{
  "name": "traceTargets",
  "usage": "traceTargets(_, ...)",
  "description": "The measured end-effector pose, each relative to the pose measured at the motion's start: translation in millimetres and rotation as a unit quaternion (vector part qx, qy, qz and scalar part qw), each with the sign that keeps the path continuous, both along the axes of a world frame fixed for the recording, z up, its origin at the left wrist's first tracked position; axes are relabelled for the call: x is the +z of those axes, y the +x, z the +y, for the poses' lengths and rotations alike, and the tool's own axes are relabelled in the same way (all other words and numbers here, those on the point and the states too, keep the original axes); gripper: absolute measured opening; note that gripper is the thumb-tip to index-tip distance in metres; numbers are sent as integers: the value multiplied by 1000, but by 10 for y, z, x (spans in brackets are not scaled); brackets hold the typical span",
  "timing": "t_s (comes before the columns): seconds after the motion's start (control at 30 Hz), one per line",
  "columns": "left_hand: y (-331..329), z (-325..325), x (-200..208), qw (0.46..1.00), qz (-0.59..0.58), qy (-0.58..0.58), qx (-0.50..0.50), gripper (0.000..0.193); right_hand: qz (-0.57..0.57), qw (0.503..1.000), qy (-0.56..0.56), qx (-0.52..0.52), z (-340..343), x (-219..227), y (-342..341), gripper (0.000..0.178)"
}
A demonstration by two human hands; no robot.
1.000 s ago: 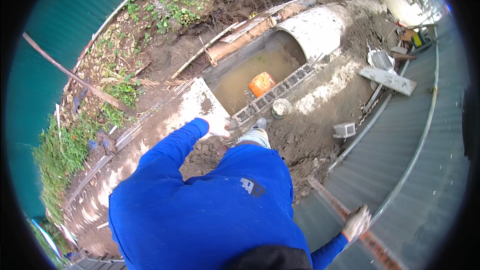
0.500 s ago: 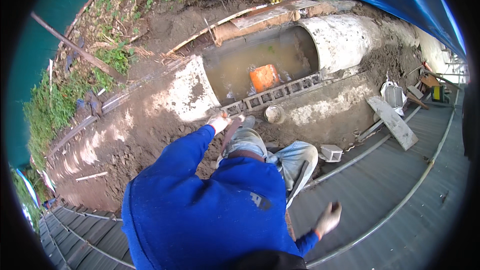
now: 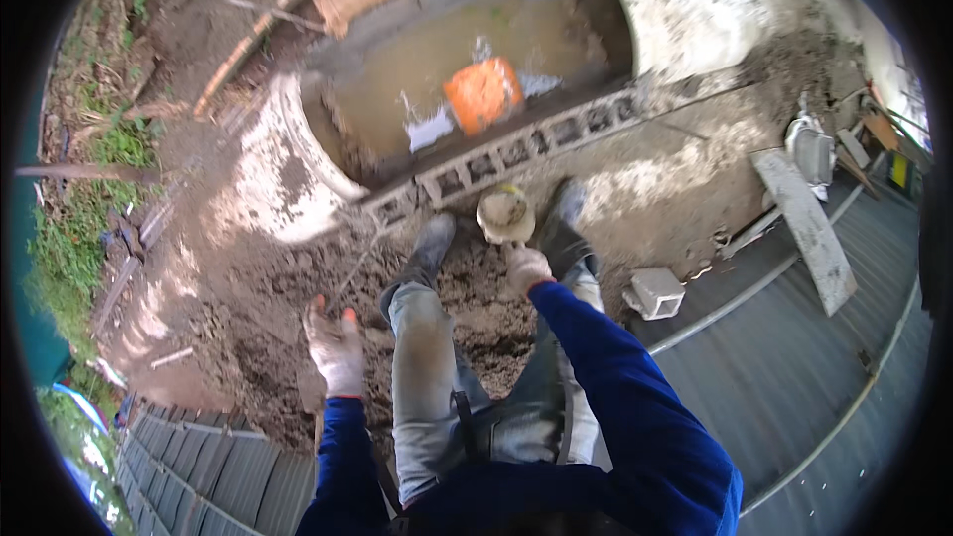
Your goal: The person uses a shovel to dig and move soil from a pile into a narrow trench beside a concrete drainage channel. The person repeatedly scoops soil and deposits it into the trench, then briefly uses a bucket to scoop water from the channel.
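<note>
My left hand [image 3: 336, 347], in a pale work glove with orange fingertips, is raised over churned mud with its fingers apart and holding nothing. My right hand [image 3: 525, 267], also gloved, has its fingers closed at the near edge of a small round bucket [image 3: 504, 214]. Grey, muddy stuff shows inside the bucket, which is between my two boots. It cannot be made out whether the fingers grip the rim or a handle. Just beyond, a row of hollow concrete blocks [image 3: 526, 149] edges a pit of murky water [image 3: 397, 69], where an orange plastic container [image 3: 482, 94] floats.
Large pale concrete pipe sections [image 3: 685, 10] flank the pit on both sides. To the right are a loose hollow block [image 3: 657, 294], a grey plank [image 3: 806, 228] and corrugated metal sheeting [image 3: 754, 367] with a long pipe. Lumpy mud [image 3: 258, 337] lies to the left.
My right hand has come from the lower right to the bucket. My left hand has drawn back from the block row and opened. The view has shifted, and my feet now straddle the bucket.
</note>
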State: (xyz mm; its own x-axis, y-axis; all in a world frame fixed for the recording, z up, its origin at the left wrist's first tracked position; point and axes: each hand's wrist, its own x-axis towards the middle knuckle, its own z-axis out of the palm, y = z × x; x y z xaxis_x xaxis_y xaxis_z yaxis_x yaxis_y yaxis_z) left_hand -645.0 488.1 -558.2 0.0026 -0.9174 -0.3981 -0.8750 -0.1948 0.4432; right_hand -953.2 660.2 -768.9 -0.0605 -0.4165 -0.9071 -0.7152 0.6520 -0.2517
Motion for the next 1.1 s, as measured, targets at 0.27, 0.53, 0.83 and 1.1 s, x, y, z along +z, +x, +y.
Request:
traceTargets(0.27, 93, -214, -716, 962, -251, 32, -105, 48, -6, 998, 21, 66, 491, -1758, -54, 37)
traceTargets(0.53, 665, -404, -1004, 915, -346, 123, -167, 30, -3, 993, -42, 107, 150, -1216, -542, 25)
traceTargets(0.83, 570, -466, -1032, 909, -376, 151, -93, 30, -9, 991, -125, 53, 27, 875, -1837, 25)
traceTargets(1.1, 673, -362, -1146, 927, -345, 146, -31, 29, 105, 965, -236, 54, -755, 1435, -2529, 26)
